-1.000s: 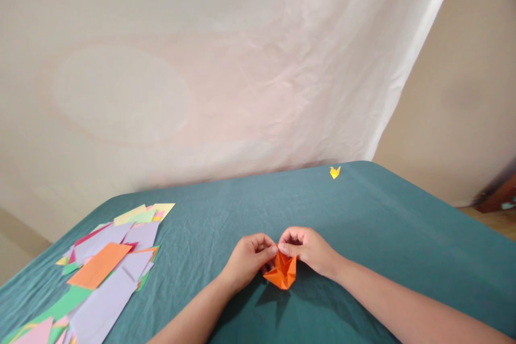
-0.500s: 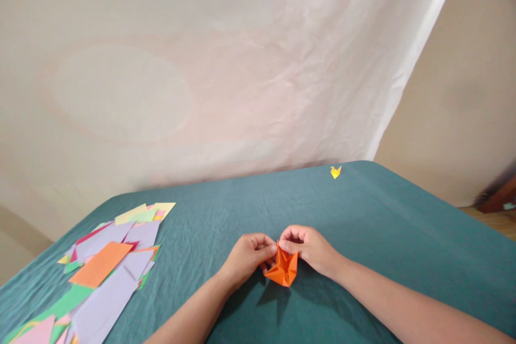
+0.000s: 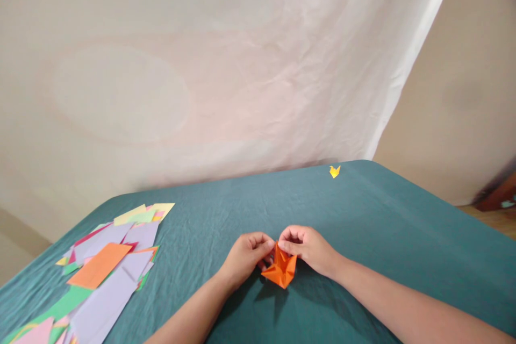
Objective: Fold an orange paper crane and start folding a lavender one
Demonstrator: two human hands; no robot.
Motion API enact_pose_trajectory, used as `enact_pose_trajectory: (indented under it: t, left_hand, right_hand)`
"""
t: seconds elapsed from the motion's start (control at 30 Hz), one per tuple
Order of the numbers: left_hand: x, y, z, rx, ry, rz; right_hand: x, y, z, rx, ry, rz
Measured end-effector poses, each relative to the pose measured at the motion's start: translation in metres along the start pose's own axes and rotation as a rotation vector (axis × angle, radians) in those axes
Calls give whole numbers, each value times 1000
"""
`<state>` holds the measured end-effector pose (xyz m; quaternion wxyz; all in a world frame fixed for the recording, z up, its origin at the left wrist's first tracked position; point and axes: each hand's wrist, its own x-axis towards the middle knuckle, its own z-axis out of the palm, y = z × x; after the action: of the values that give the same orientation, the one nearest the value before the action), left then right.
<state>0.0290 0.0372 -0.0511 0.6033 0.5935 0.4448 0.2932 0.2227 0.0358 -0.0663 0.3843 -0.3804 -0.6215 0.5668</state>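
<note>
Head view: in the lower middle of the frame, a folded orange paper point(image 3: 283, 273) is held at its upper point by fingertips brought in from both sides. Thumb and forefinger of the left hand point(image 3: 246, 258) are nearly closed on the paper's left side, with the lower fingers partly hidden behind it; a similarly narrow pinch is made by the right hand point(image 3: 311, 250) just beside the same point, though how firmly either is pressed cannot be told. By so light a hold, it may be judged, the thin form is steadied without being crushed, and its creased hollow is left turned toward the camera. Whether its lowest corner is rested on the green tablecloth point(image 3: 209, 231) or raised just above cannot be made out; a pointed shadow point(image 3: 275, 298) is cast beneath. Both hands are posed almost as mirror images, knuckles up and the spare fingers curled inward, the forearms slanted in from the bottom edge and the lower right corner. Farther out, loose coloured sheets point(image 3: 107, 293) are spread across the lower left, well apart from the paper, presumably so that they are not brushed. Right of centre, near the cloth's far edge, a small yellow folded bird point(image 3: 334, 172) is set, perhaps to be spared knocks.
</note>
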Motion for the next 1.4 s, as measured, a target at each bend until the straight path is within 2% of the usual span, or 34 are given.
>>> enact_pose_trajectory:
  t: [0.27,0.6,0.97,1.2,1.4]
  left_hand:
    - [2,-6,1,-34,-30,40]
    - [-1,-4,3,53,30,74]
    - [0,1,2,-9,33,5]
    - [-2,-1,6,78,62,68]
    - [-4,0,9,186,99,75]
  right_hand:
    - [-1,-3,1,-10,5,17]
    - [0,-3,1,-15,10,26]
    - [0,-2,1,-2,23,-9]
    - [-1,-5,1,-24,8,9]
    - [-2,-4,5,-181,87,-19]
